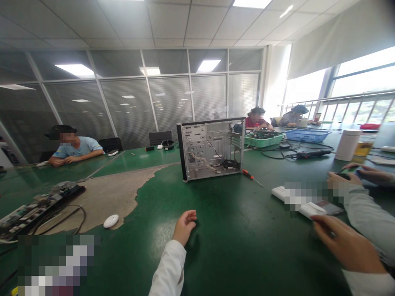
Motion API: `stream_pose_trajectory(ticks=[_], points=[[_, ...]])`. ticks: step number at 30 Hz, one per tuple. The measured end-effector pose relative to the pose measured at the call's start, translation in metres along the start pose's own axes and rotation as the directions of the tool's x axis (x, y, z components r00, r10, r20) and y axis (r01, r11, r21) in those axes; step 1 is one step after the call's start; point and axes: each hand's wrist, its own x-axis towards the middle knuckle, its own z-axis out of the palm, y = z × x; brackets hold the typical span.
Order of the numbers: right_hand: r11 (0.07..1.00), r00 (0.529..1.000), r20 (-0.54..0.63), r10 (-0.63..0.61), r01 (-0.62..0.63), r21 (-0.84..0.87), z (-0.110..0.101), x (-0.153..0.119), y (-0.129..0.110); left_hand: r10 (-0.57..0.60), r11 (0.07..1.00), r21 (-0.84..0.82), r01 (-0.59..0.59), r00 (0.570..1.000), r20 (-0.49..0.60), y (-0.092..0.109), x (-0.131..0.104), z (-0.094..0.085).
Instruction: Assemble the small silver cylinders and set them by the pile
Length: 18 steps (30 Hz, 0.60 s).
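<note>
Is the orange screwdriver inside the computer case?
No, the screwdriver lies on the green table, just outside the open case.

I look down a green table [222,222], its covering torn at ten o'clock, baring a brownish patch [117,191]. At twelve I see an open computer case [212,150] standing upright, an orange-handled screwdriver [252,178] just beside it at one. A round white object [111,221] lies at nine, a long electronics assembly [40,209] beyond. At three I have a partly pixelated white box [279,191]; toward two, a green basket [264,141], a blue basket [307,136] and a white bottle [348,145].
</note>
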Motion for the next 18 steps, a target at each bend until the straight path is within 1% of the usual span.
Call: stream_pose_trajectory(ticks=[2,3,5,7,9,14,18], points=[[0.994,0.997,0.023,0.073,-0.071,-0.082,-0.001,0.004,0.029,0.002,1.000,0.002,-0.002,1.000,0.002,0.000,0.000,0.000],[0.990,0.994,0.056,0.095,-0.089,-0.106,-0.002,0.005,0.039,0.003,1.000,0.000,-0.003,1.000,0.003,0.000,-0.001,0.000],[0.987,0.985,0.128,0.118,-0.101,-0.127,0.000,0.006,0.050,0.003,1.000,-0.005,-0.003,1.000,0.005,0.000,-0.001,0.000],[0.988,0.977,0.183,0.107,-0.084,-0.127,0.002,0.007,0.054,0.000,1.000,-0.008,0.000,1.000,0.002,0.000,-0.002,0.000],[0.990,0.974,0.209,0.090,-0.064,-0.128,0.005,0.008,0.055,-0.001,1.000,-0.006,0.001,1.000,0.002,-0.001,-0.002,0.000],[0.988,0.972,0.214,0.094,-0.065,-0.138,0.007,0.006,0.062,-0.010,1.000,-0.006,0.010,1.000,-0.001,0.000,-0.003,-0.001],[0.993,0.973,0.217,0.072,-0.050,-0.104,0.007,0.004,0.071,-0.004,1.000,-0.017,0.004,1.000,-0.001,-0.001,-0.003,-0.001]])
